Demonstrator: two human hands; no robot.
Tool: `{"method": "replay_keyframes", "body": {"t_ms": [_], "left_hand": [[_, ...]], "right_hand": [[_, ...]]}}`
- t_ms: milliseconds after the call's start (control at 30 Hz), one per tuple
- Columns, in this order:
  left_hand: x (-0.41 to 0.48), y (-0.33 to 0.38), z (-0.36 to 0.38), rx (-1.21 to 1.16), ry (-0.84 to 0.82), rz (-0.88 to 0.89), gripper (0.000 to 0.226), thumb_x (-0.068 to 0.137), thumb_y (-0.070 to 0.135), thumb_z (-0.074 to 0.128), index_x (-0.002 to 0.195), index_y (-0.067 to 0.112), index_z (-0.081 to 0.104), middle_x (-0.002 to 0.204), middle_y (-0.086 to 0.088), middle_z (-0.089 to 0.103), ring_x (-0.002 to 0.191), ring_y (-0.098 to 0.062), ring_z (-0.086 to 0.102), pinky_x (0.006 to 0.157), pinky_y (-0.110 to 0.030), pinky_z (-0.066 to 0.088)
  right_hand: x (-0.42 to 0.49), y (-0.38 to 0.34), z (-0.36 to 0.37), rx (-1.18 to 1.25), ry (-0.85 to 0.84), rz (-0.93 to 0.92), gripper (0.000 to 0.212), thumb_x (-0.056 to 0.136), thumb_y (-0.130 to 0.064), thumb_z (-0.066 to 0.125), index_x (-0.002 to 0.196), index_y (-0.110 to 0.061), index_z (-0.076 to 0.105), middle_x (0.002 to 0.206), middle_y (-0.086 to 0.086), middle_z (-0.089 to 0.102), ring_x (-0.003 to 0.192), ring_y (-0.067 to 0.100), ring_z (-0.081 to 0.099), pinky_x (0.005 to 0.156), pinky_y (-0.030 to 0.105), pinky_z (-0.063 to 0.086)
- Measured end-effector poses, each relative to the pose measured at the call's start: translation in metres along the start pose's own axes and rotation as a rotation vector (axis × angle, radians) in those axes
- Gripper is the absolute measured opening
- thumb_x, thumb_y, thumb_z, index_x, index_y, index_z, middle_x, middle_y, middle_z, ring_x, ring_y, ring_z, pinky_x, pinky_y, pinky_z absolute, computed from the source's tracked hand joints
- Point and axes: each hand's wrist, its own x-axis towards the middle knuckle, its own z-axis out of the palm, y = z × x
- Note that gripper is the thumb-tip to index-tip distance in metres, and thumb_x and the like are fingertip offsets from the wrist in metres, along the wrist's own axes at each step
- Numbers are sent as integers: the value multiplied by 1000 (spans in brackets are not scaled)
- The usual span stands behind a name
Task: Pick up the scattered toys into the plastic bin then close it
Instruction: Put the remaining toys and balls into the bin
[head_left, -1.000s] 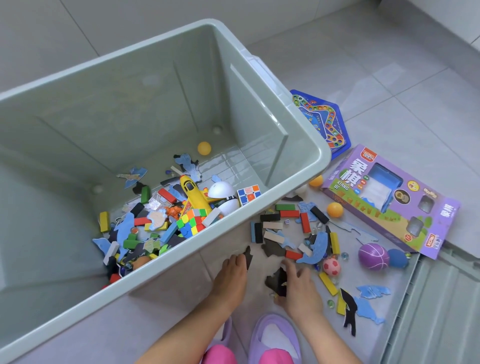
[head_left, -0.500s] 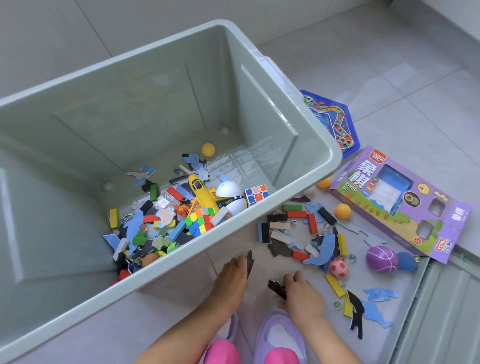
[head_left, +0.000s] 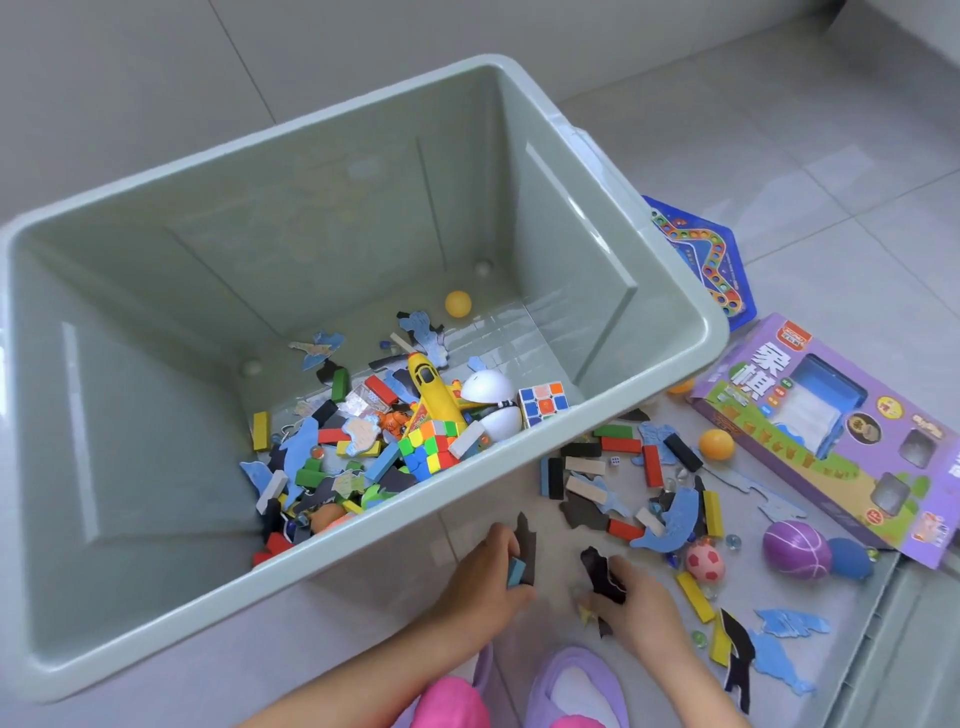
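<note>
A large grey-green plastic bin (head_left: 670, 270) stands open on the floor, with several toys in its bottom: a yellow plane (head_left: 431, 395), cubes, blocks, puzzle pieces. My left hand (head_left: 483, 577) is low beside the bin's near wall and grips a black puzzle piece (head_left: 525, 535) and a small blue block (head_left: 516, 570). My right hand (head_left: 636, 608) grips dark puzzle pieces (head_left: 597, 566) just above the floor. Scattered blocks (head_left: 618, 446), a blue dolphin piece (head_left: 675, 519), a pink ball (head_left: 704, 564) and a purple ball (head_left: 795, 550) lie to the right.
A purple game box (head_left: 852, 447) and a blue board (head_left: 711, 260) lie right of the bin. The grey bin lid (head_left: 904, 654) lies at the lower right. My purple slippers (head_left: 576, 686) are at the bottom edge. Bare tile floor spreads behind the bin.
Both hands have lifted slightly with their pieces; a blue block now shows in my left hand. My right hand has drawn its dark pieces toward me. The view has shifted a little.
</note>
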Motion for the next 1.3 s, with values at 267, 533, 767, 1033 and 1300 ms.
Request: {"method": "replay_keyframes", "body": {"t_ms": [267, 533, 767, 1033, 1300], "left_hand": [[-132, 87, -108, -335, 366, 248, 26, 64, 47, 66, 79, 47, 44, 82, 24, 57, 70, 2, 52, 69, -22, 50], [-110, 45, -205, -93, 811, 61, 38, 75, 34, 76, 88, 38, 40, 82, 16, 53, 75, -3, 54, 62, -12, 38], [-115, 60, -179, -11, 781, 500, 13, 82, 35, 59, 91, 26, 57, 99, 19, 54, 97, -1, 54, 78, -9, 41], [-60, 65, -38, -135, 68, 468, 15, 77, 50, 47, 87, 39, 47, 89, 18, 55, 83, 0, 57, 68, -11, 45], [19, 39, 36, 92, 9, 177, 16, 86, 30, 58, 99, 23, 52, 97, 10, 52, 80, -7, 53, 70, -18, 37]], "right_hand": [[-105, -152, -99, 497, 364, -464, 40, 42, -46, 88, 70, -59, 63, 64, -26, 65, 65, -16, 58, 68, 9, 48], [-61, -252, -89, -159, 408, -792, 34, 64, -47, 77, 89, -30, 61, 87, -11, 51, 76, 14, 58, 61, 29, 45], [-52, -137, -146, 243, 743, -549, 44, 68, -53, 74, 105, -33, 63, 97, -2, 58, 82, -1, 56, 78, 12, 42], [-49, 100, -83, 126, 436, 238, 37, 69, -32, 79, 100, -20, 62, 104, 13, 62, 65, 2, 59, 66, 29, 45], [-27, 104, -18, -149, 299, 443, 84, 66, -73, 58, 133, -33, 26, 120, 13, 48, 105, 32, 57, 73, 37, 46]]}}
